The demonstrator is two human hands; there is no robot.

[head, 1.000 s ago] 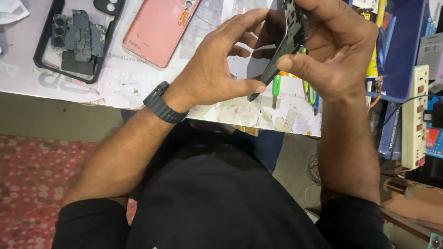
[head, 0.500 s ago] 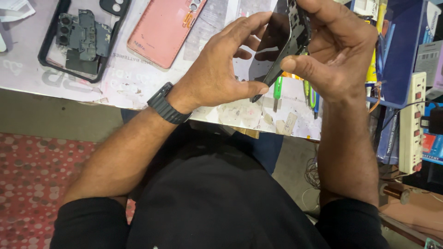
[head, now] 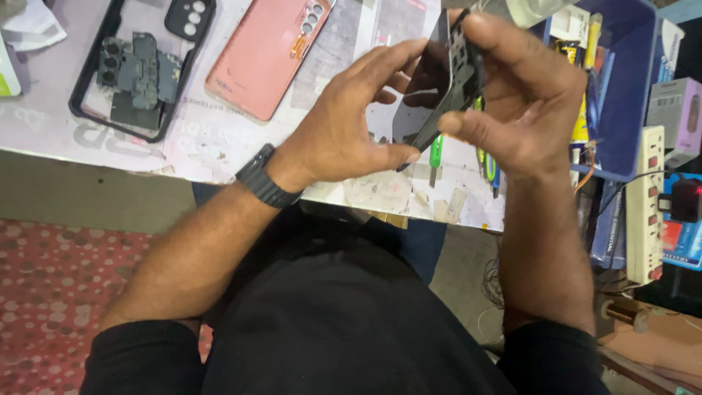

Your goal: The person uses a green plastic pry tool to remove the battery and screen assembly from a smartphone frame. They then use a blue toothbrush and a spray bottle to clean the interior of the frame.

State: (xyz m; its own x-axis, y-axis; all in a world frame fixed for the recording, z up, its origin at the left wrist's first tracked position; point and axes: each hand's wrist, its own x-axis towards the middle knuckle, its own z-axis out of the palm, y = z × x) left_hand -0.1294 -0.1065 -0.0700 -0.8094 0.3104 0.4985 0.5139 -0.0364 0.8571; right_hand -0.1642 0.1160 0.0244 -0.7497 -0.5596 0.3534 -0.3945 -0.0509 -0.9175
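Observation:
A dark phone body (head: 442, 80) is held on edge above the bench between both hands. My left hand (head: 351, 124), with a black watch on its wrist, pinches the phone's lower left side with thumb and fingers. On the other side, my right hand (head: 523, 95) wraps around the phone's right edge, thumb pressed near its lower end. A pink phone back cover (head: 267, 55) lies face down on the bench to the left. Further left sits a black phone case (head: 135, 73) with dark internal parts laid in it.
The white bench top (head: 219, 143) is covered with printed paper. Green-handled screwdrivers (head: 436, 157) lie under my hands. A blue bin (head: 629, 80) with tools stands at the right, a white power strip (head: 649, 205) beyond it. Red patterned floor lies below.
Both hands and the phone have stayed together, with only a slight shift of the fingers. The view has drifted a little.

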